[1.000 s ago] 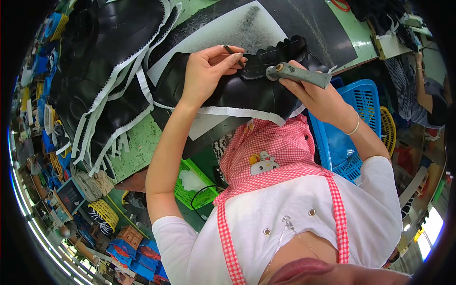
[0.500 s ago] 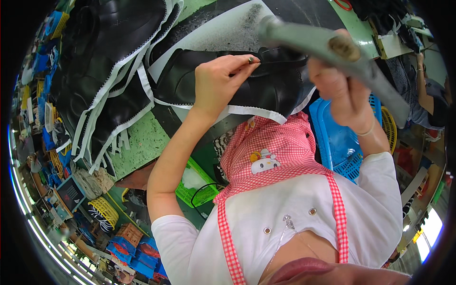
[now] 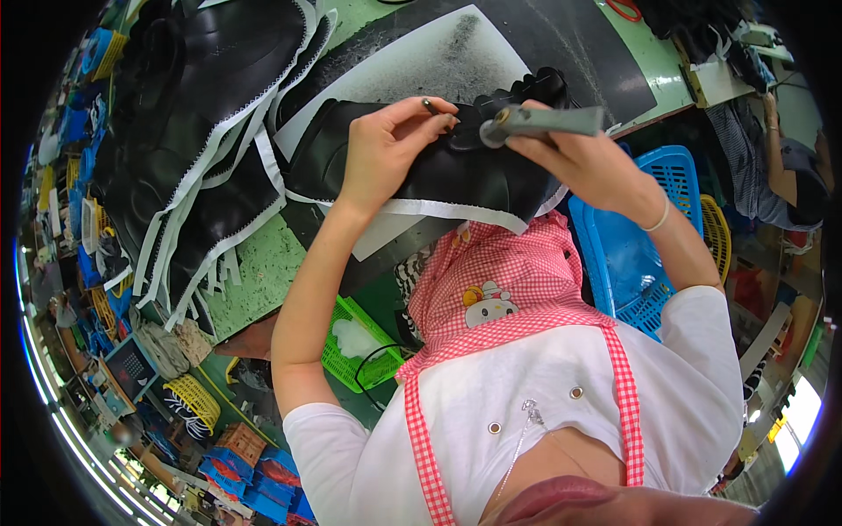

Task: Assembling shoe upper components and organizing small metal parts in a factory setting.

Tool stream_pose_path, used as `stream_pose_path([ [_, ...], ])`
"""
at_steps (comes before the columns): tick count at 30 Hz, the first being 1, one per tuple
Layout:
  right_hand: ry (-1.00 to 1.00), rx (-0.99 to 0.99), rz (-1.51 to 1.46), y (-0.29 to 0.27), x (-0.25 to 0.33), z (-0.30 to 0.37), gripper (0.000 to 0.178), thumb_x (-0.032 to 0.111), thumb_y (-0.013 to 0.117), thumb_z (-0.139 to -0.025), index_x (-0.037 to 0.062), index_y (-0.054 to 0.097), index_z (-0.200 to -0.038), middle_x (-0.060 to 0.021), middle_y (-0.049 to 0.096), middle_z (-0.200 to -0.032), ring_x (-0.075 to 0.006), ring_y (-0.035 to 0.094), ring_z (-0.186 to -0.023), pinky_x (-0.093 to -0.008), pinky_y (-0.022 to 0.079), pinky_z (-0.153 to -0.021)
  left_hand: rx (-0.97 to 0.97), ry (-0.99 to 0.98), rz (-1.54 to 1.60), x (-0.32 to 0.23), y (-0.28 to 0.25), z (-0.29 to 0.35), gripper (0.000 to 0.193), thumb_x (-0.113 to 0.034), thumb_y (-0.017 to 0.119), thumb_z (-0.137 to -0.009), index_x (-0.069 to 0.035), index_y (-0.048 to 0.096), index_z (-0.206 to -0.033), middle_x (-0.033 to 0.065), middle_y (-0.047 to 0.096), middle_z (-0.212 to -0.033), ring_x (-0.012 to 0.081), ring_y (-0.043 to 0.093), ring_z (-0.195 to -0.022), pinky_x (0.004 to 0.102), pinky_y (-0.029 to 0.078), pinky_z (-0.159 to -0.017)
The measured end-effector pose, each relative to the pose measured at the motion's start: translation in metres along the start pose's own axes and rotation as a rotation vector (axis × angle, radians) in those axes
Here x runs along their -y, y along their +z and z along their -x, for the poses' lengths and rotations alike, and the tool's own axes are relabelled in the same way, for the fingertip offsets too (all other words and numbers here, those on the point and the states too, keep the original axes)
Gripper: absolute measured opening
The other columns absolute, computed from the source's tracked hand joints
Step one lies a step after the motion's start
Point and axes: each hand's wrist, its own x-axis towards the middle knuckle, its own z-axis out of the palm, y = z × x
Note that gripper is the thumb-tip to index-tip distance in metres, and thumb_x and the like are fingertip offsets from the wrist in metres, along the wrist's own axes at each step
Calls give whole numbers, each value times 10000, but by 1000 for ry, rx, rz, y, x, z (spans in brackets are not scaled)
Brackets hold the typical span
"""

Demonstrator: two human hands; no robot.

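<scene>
A black leather-like piece [image 3: 491, 182] with white tape along its near edge lies spread in front of me. My left hand [image 3: 383, 153] is over it, thumb and forefinger closed on a short metal rod [image 3: 428, 106] that looks like a punch. The rod's lower end is hidden by my fingers. My right hand [image 3: 589, 167] grips a grey-green hammer [image 3: 566, 120], its rounded end low over the piece, just right of my left fingertips. Whether the hammer touches anything, I cannot tell. A dark scalloped strip [image 3: 539, 86] shows behind the hammer.
A white sheet [image 3: 377, 74] with dark specks lies under the piece, on a black mat [image 3: 579, 53]. Black taped pieces [image 3: 228, 79] are stacked at left on the green table [image 3: 254, 280]. Blue [image 3: 605, 263] and green baskets [image 3: 373, 368] stand below the table edge. Another person [image 3: 794, 175] is at far right.
My right hand has brought the hammer down and left from its raised position to beside my left fingers. My left hand has shifted slightly left, still pinching the rod.
</scene>
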Motion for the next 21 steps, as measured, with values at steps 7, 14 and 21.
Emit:
stream_pose_path([
  [7,-304,-172,67,-6,41,-11,201,104,580,-931,34,612,-1116,-162,609,-996,-321,594,-776,-362,465,-664,-92,481,-641,-6,16,13,154,-60,679,-845,-29,706,-993,146,709,-893,176,703,-761,233,531,-685],
  [14,-37,-34,42,-1,5,15,194,147,578,-945,14,584,-1086,-177,577,-773,-313,573,-661,-361,459,-580,-73,-56,55,-1,1,-3,167,-94,626,-922,13,694,-1029,48,713,-885,100,671,-824,214,530,-745],
  [21,-38,-81,64,12,-7,25,186,165,564,-969,31,582,-1097,-150,591,-703,-257,568,-572,-319,455,-523,-108,-7,-70,-9,15,-5,148,-79,654,-898,6,709,-1005,43,719,-875,85,668,-817,211,523,-730],
])
